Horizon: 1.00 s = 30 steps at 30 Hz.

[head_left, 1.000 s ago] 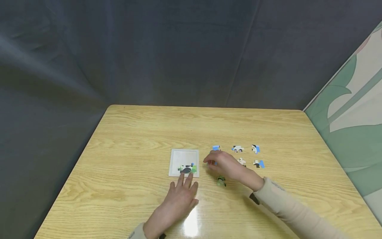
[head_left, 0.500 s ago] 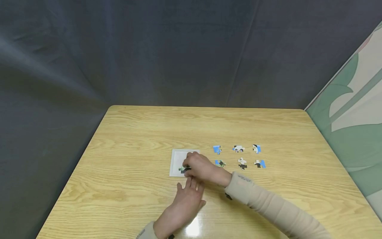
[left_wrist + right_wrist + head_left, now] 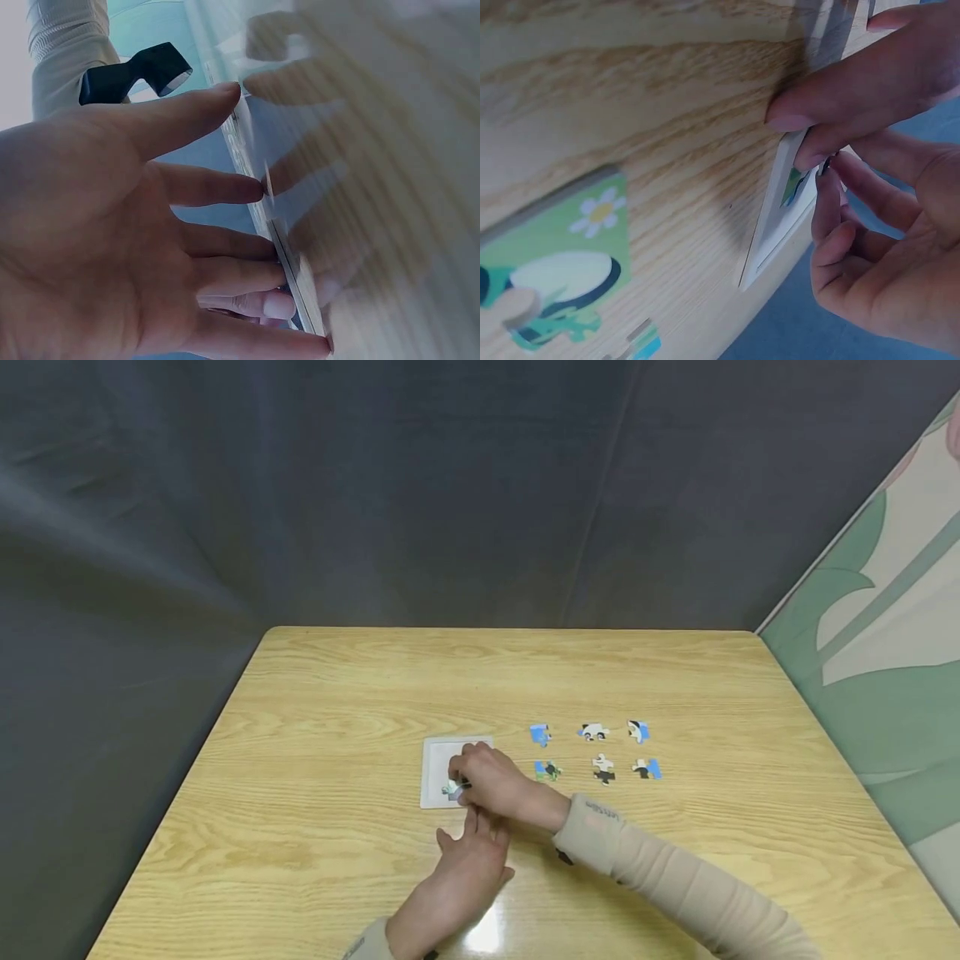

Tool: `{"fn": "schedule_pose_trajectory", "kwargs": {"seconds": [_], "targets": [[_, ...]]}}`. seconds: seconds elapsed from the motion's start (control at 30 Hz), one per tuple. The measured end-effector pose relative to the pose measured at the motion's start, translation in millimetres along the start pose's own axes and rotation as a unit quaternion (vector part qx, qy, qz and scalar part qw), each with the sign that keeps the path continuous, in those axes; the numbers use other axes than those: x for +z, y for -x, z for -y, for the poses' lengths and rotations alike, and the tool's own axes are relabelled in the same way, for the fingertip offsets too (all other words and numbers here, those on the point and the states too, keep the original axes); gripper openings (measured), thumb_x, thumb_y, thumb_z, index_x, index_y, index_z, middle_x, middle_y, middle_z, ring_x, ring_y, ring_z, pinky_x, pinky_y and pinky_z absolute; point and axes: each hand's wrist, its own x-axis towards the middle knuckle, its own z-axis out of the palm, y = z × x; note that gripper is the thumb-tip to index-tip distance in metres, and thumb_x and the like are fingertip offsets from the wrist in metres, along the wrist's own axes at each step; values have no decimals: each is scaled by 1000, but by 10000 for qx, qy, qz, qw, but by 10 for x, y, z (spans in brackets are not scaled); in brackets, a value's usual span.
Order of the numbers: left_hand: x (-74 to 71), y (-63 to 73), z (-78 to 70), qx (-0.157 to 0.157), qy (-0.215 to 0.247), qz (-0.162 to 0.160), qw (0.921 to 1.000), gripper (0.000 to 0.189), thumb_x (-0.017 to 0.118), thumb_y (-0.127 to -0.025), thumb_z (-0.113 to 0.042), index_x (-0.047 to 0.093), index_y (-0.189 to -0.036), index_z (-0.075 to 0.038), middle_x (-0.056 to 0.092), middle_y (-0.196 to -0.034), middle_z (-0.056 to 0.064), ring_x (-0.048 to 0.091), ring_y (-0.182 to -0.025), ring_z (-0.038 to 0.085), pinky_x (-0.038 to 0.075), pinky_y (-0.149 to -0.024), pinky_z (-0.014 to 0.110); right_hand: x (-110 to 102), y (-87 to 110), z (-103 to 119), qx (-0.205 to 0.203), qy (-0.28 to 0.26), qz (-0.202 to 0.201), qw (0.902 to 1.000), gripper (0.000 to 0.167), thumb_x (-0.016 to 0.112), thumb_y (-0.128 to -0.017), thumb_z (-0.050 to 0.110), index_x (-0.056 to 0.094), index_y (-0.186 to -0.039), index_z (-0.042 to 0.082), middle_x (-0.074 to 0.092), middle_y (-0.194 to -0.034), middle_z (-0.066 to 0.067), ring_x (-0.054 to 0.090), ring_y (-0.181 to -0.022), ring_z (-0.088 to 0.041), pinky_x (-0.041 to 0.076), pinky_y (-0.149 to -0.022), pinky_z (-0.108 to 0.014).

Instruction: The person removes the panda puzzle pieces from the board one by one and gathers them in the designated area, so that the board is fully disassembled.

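Note:
A white puzzle tray [image 3: 437, 764] lies on the table, with a joined patch of jigsaw pieces [image 3: 453, 790] at its lower side. My right hand [image 3: 497, 785] is over the tray's lower right. Its thumb and fingertips pinch a small puzzle piece [image 3: 826, 166], seen edge-on in the right wrist view and mostly hidden. My left hand [image 3: 461, 868] lies in front of the tray, fingers extended, its fingertips right at the near tray edge [image 3: 295, 274]. The right hand covers much of the patch in the head view.
Loose jigsaw pieces lie right of the tray in two rows, among them a panda-face piece [image 3: 595, 732] and a black-and-white piece [image 3: 603, 769]. A green flower piece [image 3: 592, 225] lies near the right wrist. A dark curtain [image 3: 450, 493] stands behind the table.
My right hand has moved left from beside the loose pieces to over the tray. The left hand has shifted slightly right and stayed at the tray's near edge.

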Motion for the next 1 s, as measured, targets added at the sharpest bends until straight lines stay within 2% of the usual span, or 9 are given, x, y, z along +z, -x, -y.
{"fn": "schedule_pose_trajectory", "kwargs": {"seconds": [0.17,0.4,0.7,1.0], "targets": [[-12,3,20,67,96,95,9999,64,67,-88,-38,50,-138,-2,34,-145,32,39,-131,46,45,-78,72,9,6,6,5,53,-99,9999,27,83,-74,12,69,-97,9,59,-87,-1,51,-80,-15,44,-64,-21],[-14,12,22,83,56,105,9999,65,67,-88,-38,49,-138,0,35,-145,32,39,-130,46,45,-77,71,46,30,-3,-288,7,-404,9988,31,83,-72,9,71,-100,9,59,-90,-2,49,-80,-14,45,-65,-21],[-4,8,10,13,4,105,9999,67,68,-87,-39,48,-138,-1,36,-145,30,40,-130,44,45,-78,71,40,37,-10,-361,53,-313,9988,35,83,-73,10,72,-106,10,58,-93,-1,48,-82,-14,43,-66,-21],[-7,4,10,83,-127,-26,9999,64,69,-86,-39,52,-136,-3,42,-139,30,43,-128,43,47,-76,70,17,19,-28,-640,822,-268,9942,32,81,-74,17,73,-105,15,60,-95,1,50,-88,-14,45,-74,-29]]}}
